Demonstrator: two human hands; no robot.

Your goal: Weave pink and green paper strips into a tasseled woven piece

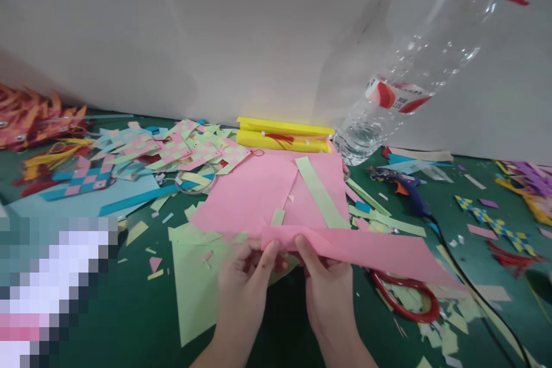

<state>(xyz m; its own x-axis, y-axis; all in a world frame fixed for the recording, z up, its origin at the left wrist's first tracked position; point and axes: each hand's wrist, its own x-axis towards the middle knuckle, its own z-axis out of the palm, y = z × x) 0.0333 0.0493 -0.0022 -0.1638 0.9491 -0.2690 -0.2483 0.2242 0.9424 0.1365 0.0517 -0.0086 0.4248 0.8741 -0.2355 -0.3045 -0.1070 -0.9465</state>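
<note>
Between the thumbs and fingers of both hands is a long pink paper strip (379,250), held by its left part while its right end reaches out over the scissors. My left hand (245,276) pinches the strip's left end. Close beside it, my right hand (325,279) pinches the same strip a little further right. Behind the strip lie pink paper sheets (250,190) with a pale green strip (321,190) on top. A pale green sheet (194,293) lies partly under my left hand. Red-handled scissors (425,316) rest right of my right hand, their blades hidden.
A clear plastic bottle (405,86) stands at the back right, near a blue glue gun (414,192) with a black cord. Woven paper pieces (185,146) pile up at the back left. Yellow rolled paper (284,138) lies against the wall. Paper scraps cover the green table (142,310).
</note>
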